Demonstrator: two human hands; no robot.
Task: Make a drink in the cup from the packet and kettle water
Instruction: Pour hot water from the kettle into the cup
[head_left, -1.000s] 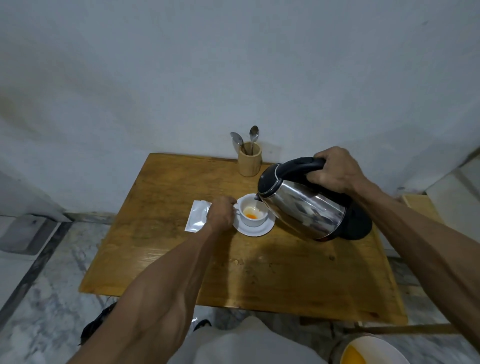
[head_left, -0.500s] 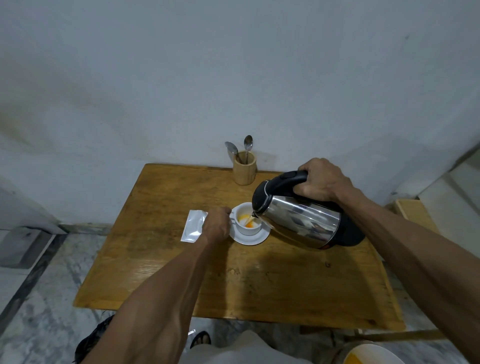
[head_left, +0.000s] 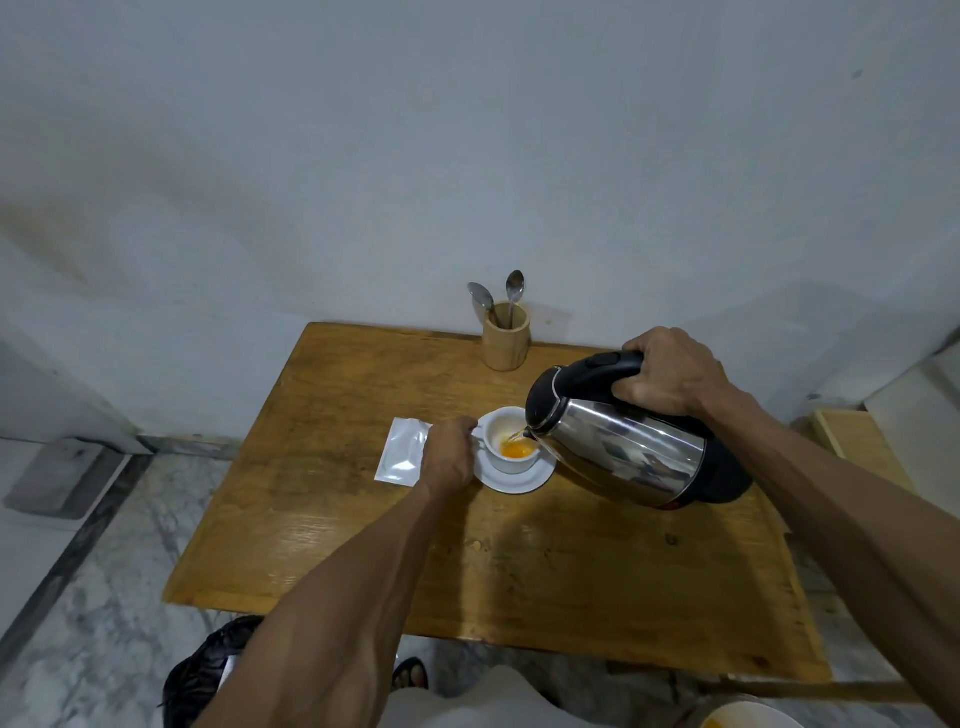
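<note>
A white cup (head_left: 506, 434) stands on a white saucer (head_left: 519, 480) in the middle of the wooden table (head_left: 363, 519). Orange liquid lies in the cup's bottom. My left hand (head_left: 449, 457) grips the cup's handle on its left side. My right hand (head_left: 670, 371) holds the black handle of a steel kettle (head_left: 623, 447), which is tilted with its spout over the cup, and a thin stream runs into the cup. A silver packet (head_left: 402, 457) lies flat just left of my left hand.
A wooden holder (head_left: 506, 343) with two spoons stands at the table's back edge by the wall. A wooden box (head_left: 857, 441) sits to the right of the table. A white bowl (head_left: 748, 717) with orange contents and a dark bag (head_left: 208, 670) are on the floor.
The kettle's spout has come down over the cup and water now runs into it. The orange liquid in the cup has grown. My left hand stays on the handle.
</note>
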